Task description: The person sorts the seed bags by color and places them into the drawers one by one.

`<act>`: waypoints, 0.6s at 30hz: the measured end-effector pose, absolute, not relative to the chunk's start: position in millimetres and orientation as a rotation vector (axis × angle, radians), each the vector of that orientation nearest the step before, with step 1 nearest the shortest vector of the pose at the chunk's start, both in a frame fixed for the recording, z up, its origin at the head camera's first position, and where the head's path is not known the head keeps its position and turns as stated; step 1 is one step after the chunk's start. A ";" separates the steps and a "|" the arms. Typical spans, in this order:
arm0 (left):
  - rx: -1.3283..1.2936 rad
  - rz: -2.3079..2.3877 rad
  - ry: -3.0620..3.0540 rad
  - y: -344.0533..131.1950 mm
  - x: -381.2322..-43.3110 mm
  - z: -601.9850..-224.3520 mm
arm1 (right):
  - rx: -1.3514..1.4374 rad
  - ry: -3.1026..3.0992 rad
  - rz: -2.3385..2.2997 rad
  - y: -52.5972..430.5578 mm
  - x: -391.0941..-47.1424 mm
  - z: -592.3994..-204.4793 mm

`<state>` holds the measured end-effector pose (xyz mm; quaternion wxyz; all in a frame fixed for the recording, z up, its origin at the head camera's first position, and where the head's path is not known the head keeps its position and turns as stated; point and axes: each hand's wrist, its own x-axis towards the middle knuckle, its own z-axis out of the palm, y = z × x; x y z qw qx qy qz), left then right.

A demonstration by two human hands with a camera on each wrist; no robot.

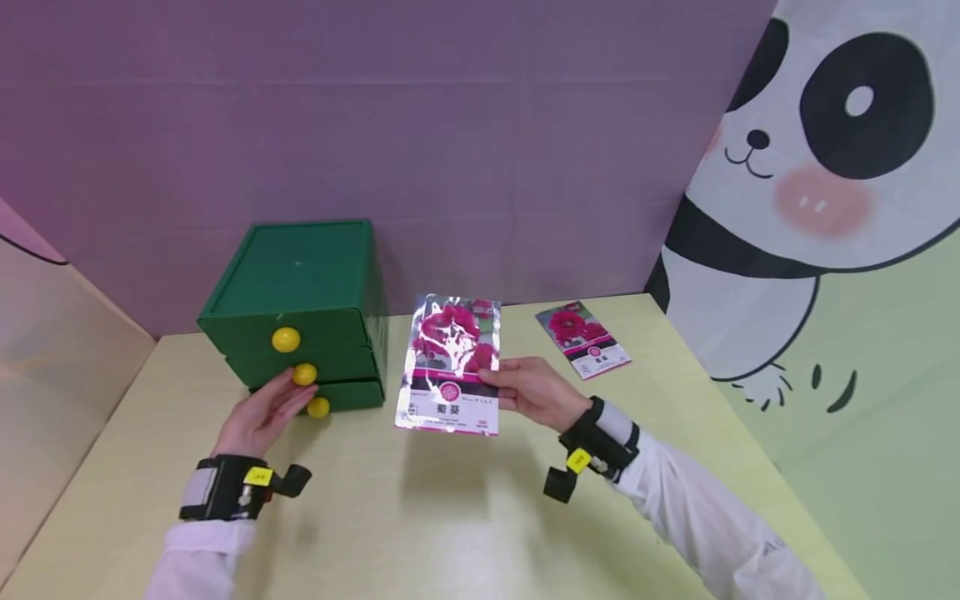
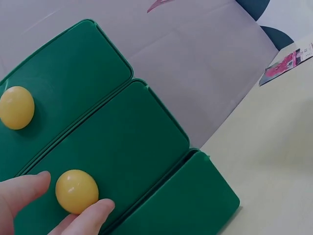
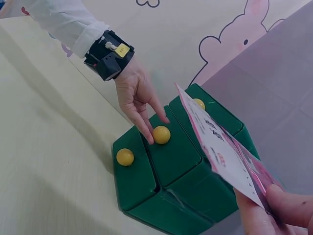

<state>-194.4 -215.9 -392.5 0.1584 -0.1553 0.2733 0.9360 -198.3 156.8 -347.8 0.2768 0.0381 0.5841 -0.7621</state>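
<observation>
Your left hand is at the front of the green drawer box, thumb and fingers spread around the middle yellow knob. The left wrist view shows the thumb just beside that knob with a small gap, while a fingertip lies against or very near its other side; you have no closed grip on it. The upper yellow knob sits above your fingers and the lower yellow knob just below them, one on each of the three drawer fronts. A dark gap shows between the middle and bottom fronts.

Your right hand pinches the held flower packet by its right edge, thumb on the printed face and fingers behind. You hold it up above the table, to the right of the box, its face of pink blooms and white lower label toward the head camera, glare across the picture.

The second flower packet lies on the table farther back, beyond your right hand, face up and turned at an angle. You wear a black wristband on your left wrist and another on your right. Behind the table hangs a purple cloth, with a large panda picture to the right.
</observation>
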 end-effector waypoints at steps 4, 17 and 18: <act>-0.520 2.680 0.796 -213.8 -199.0 -391.6 | 0.112 1.573 -2.041 154.8 -198.9 -347.7; -0.597 2.678 0.860 -210.6 -211.1 -394.7 | 0.117 1.593 -2.027 147.8 -200.3 -349.6; -0.597 2.677 0.862 -210.8 -211.2 -394.7 | 0.117 1.595 -2.028 147.5 -200.4 -349.9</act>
